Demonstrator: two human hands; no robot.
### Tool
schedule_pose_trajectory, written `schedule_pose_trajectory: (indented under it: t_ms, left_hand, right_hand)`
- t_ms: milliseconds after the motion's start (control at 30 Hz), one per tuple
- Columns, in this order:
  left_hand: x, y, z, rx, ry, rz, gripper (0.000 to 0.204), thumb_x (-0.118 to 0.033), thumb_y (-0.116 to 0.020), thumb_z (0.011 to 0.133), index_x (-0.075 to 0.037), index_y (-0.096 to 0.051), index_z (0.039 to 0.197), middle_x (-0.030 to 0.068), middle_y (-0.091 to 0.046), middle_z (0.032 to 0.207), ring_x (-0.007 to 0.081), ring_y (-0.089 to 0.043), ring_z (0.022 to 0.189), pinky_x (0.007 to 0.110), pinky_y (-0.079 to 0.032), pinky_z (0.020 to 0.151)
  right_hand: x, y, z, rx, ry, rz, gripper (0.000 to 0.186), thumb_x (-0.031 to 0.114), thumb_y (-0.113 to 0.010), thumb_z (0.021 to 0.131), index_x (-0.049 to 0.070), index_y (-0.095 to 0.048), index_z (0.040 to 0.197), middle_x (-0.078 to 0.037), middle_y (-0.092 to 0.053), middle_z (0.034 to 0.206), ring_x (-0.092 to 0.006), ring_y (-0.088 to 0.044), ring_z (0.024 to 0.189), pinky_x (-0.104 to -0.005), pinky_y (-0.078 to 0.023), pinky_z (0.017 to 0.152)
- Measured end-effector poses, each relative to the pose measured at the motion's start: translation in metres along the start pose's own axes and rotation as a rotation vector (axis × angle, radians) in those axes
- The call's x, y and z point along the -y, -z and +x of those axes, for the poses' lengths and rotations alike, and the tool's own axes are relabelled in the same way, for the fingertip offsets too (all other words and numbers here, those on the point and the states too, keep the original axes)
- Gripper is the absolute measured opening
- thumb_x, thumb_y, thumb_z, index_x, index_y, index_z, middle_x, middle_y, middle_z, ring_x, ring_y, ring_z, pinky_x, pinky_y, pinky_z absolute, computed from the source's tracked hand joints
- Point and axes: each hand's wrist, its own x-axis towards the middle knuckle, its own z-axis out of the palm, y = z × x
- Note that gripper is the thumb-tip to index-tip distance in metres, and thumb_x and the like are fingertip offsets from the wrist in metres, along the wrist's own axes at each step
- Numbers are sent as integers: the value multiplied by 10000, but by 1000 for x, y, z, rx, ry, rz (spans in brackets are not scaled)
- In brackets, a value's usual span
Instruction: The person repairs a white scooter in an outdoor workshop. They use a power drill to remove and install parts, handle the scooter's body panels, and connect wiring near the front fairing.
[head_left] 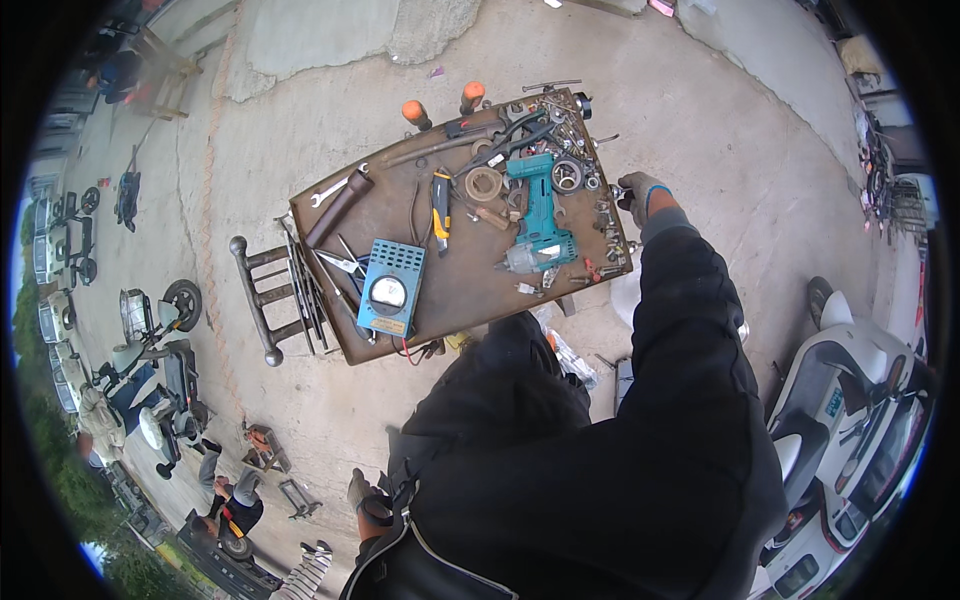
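My right hand (645, 194), in a grey glove, is closed at the right edge of a brown metal tool tray (390, 215). Its fingers curl around something dark and small that I cannot make out. Close to it lie loose nuts and bolts, a bearing ring (567, 175) and a teal cordless impact wrench (540, 215). My left hand (364, 491), also gloved, hangs low by my side, away from the tray; its fingers are too small and partly hidden to read. A yellow-black utility knife (441, 208) and a blue meter box (391, 287) rest on the tray.
Two orange-handled tools (416, 113) stick out at the tray's far edge. A rack of metal bars (268, 298) juts from its left end. A scooter (835, 390) stands at the right; motorbikes (160, 340) and a crouching person (238, 505) are at the left.
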Motion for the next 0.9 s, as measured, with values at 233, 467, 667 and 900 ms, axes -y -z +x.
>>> schedule_pose_trajectory:
  t_ms: [233,467,667,900]
  left_hand:
    - [-2,-27,-8,-127,-140,-220,450,-496,-691,1005,-131,-633,1262,8,-528,865,162,-447,634,375,-398,573]
    - [-2,-50,-22,-114,-101,-230,440,-457,-722,996,-138,-678,1296,24,-589,897,125,-486,674,328,-414,598]
    - [27,-62,-46,-218,-270,1,566,-512,-575,1010,-16,-732,1235,150,-763,1156,298,-683,1088,426,-513,972]
    - [49,-81,-87,-264,-188,-75,622,-459,-678,959,4,-679,1374,236,-715,1330,360,-672,1253,400,-496,1074]
  right_hand:
    - [30,5,-2,169,-424,83,257,164,-605,934,123,-537,689,11,-499,594,-53,-335,367,-211,-329,342]
    - [-19,17,38,-235,-183,249,174,193,-582,899,88,-571,761,-45,-522,661,-177,-484,526,-328,-416,477]
    - [-5,101,66,-633,-52,665,314,500,-520,919,213,-646,909,47,-591,856,-189,-507,927,-442,-385,939]
    - [173,97,87,-560,95,792,22,195,-690,853,183,-701,837,57,-651,729,-154,-605,648,-348,-504,556]
